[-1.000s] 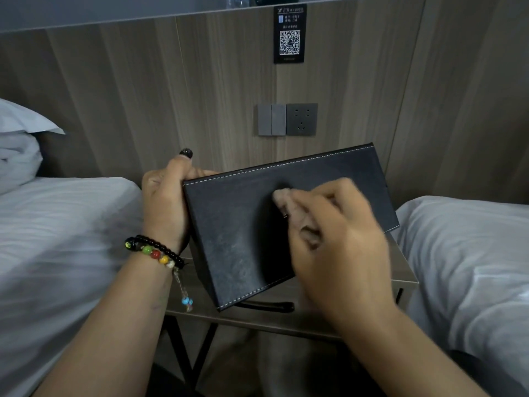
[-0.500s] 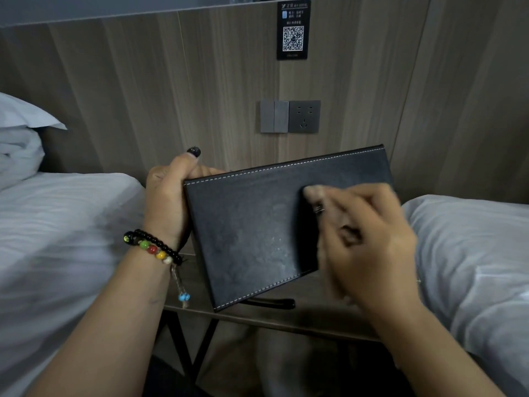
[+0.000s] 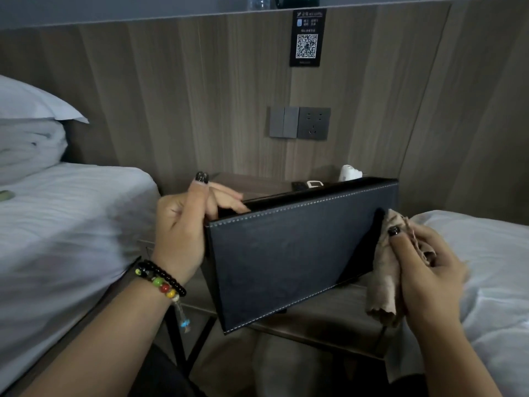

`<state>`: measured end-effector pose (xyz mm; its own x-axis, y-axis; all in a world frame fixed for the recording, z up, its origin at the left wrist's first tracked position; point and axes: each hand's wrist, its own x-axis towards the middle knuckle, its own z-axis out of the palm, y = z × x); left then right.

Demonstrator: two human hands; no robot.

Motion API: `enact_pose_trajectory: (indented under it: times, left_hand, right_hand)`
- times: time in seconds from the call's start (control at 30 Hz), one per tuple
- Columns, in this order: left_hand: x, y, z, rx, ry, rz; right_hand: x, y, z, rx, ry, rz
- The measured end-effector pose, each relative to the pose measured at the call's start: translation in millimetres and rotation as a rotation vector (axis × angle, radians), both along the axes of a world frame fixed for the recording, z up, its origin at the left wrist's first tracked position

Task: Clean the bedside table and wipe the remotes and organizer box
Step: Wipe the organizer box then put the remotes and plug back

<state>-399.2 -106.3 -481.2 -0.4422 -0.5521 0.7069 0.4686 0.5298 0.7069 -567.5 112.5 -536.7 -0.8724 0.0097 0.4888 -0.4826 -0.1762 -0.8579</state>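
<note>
A black organizer box (image 3: 289,253) with pale stitching is held tilted above the bedside surface (image 3: 329,313), its broad side facing the camera and its open top turned away; what lies inside cannot be seen. The left hand (image 3: 183,227) is clamped on the box's left end at 9 o'clock, thumb up, fingers curled over the top rim. The right hand (image 3: 423,270), at 3 o'clock, is closed around 1 crumpled tan cloth (image 3: 385,276), which touches the box's right edge. Beyond the box at 12 o'clock, small items rest on the surface near the wall: 1 white device (image 3: 349,173) and what look like 2 remotes (image 3: 307,184), mostly hidden. The wood-panelled wall carries 1 switch-and-socket plate (image 3: 300,123) and 1 QR-code sign (image 3: 307,38). 2 white-sheeted beds flank the surface, 1 at 9 o'clock (image 3: 65,224) and 1 at 3 o'clock (image 3: 492,253). A beaded bracelet (image 3: 160,279) circles the left wrist.
</note>
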Motion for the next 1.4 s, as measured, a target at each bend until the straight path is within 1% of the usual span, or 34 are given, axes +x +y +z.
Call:
enact_pose_trajectory:
  times: [0.1, 0.17, 0.23, 0.33, 0.43, 0.5, 0.57, 0.6, 0.67, 0.77, 0.8, 0.9, 0.97, 1.03, 1.1, 1.17, 1.27, 1.33, 1.4]
  left_hand:
    - [-2, -3, -18, -0.071, -0.026, 0.115]
    - [-6, -10, -27, -0.099, -0.041, 0.156]
    - [-9, -18, -27, -0.137, -0.067, 0.169]
    - [-7, -37, -23, -0.222, -0.109, 0.119]
    - [-1, -66, -11, -0.380, -0.267, 0.177]
    - [5, -81, 5, -0.508, -0.438, 0.287]
    - [10, -87, 22, -0.543, -0.596, 0.366]
    - [11, -83, 29, -0.548, -0.627, 0.393]
    - [5, -60, 39, -0.581, -0.614, 0.428]
    - [-20, -4, 41, -0.750, -0.565, 0.438]
    - [-31, 15, 39, -0.778, -0.569, 0.446]
    - [-66, 63, 28, -0.739, -0.560, 0.447]
    - [-85, 78, 17, -0.758, -0.555, 0.486]
    - [-97, 78, 8, -0.865, -0.521, 0.603]
    - [-102, 71, 1, -0.980, -0.468, 0.693]
    - [-103, 61, -1, -1.039, -0.395, 0.762]
    - [-93, 43, 4, -1.027, -0.266, 0.772]
    - [-80, 31, 12, -0.983, -0.176, 0.728]
    - [-65, 23, 21, -0.921, -0.072, 0.648]
  right_hand:
    - [-4, 0, -12, 0.055, -0.064, 0.035]
    - [-6, -3, -17, 0.081, -0.088, 0.052]
    - [-7, -4, -16, 0.091, -0.107, 0.062]
    - [-6, -3, -17, 0.121, -0.089, 0.075]
    - [-4, -4, -21, 0.173, -0.049, 0.081]
    - [0, -6, -23, 0.194, -0.020, 0.108]
    - [6, -9, -23, 0.225, 0.014, 0.125]
    - [9, -10, -24, 0.235, 0.023, 0.131]
    - [13, -11, -24, 0.240, 0.022, 0.145]
    - [16, -10, -23, 0.215, -0.001, 0.178]
    - [17, -10, -22, 0.211, -0.002, 0.187]
    - [18, -10, -23, 0.221, 0.017, 0.204]
    - [15, -6, -22, 0.209, 0.025, 0.211]
    - [9, -2, -22, 0.150, -0.021, 0.210]
    - [4, 1, -20, 0.074, -0.116, 0.196]
    - [2, 3, -17, -0.004, -0.228, 0.176]
    - [5, 4, -15, -0.072, -0.334, 0.167]
    - [8, 2, -15, -0.040, -0.309, 0.157]
    - [13, -1, -13, 0.035, -0.237, 0.134]
